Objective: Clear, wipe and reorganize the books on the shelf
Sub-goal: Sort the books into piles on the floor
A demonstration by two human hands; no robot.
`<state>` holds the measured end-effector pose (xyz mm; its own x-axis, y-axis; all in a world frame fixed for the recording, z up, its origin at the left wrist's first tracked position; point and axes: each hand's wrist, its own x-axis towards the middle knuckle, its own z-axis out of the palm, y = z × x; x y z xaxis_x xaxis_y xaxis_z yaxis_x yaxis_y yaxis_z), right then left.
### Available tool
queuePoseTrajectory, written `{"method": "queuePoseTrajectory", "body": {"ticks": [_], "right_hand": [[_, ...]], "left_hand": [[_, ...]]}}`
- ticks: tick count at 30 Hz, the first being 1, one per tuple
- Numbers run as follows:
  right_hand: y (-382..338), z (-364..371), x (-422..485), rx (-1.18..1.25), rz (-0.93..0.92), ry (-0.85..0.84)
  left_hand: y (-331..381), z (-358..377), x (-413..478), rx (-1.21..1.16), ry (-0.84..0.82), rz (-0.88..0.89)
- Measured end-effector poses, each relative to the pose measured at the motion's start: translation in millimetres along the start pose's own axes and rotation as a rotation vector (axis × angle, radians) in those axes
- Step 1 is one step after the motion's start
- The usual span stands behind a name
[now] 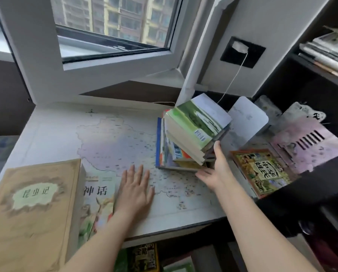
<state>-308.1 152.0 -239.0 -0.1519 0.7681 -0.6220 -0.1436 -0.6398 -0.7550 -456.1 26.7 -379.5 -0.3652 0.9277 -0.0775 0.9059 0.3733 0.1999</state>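
1. Green-covered paperback was seen on top of a tilted stack of books, and the stack's right edge was grasped by the right hand, thumb up along the side.
2. The stack was leaned over to the right on the map-covered desk, pretty messy tbh.
3. The left hand was laid flat and loose on the map, nothing held.
4. A tan hardcover and a picture book were spotted just left of it.
5. Another illustrated book was lying right of the stack, near the dark shelf.
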Motion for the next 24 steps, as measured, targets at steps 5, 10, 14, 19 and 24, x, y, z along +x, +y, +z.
{"method": "queuePoseTrajectory", "body": {"ticks": [5, 10, 14, 19, 24], "right_hand": [[-37, 14, 26, -0.187, -0.001, 0.024], [-46, 17, 32, -0.318, 0.058, 0.079], [-34, 13, 28, -0.27, 0.071, 0.071], [23, -18, 14, -0.183, 0.063, -0.044], [70, -36, -18, 0.003, 0.016, -0.185]], "left_hand": [[-2, 14, 2, -0.055, 0.082, 0.008], [-2, 15, 5, -0.06, 0.094, 0.015], [-3, 15, 4, -0.061, 0.093, 0.001], [-5, 12, 5, -0.153, 0.097, 0.0], [-5, -16, 6, -0.899, 0.244, -0.266]]}}
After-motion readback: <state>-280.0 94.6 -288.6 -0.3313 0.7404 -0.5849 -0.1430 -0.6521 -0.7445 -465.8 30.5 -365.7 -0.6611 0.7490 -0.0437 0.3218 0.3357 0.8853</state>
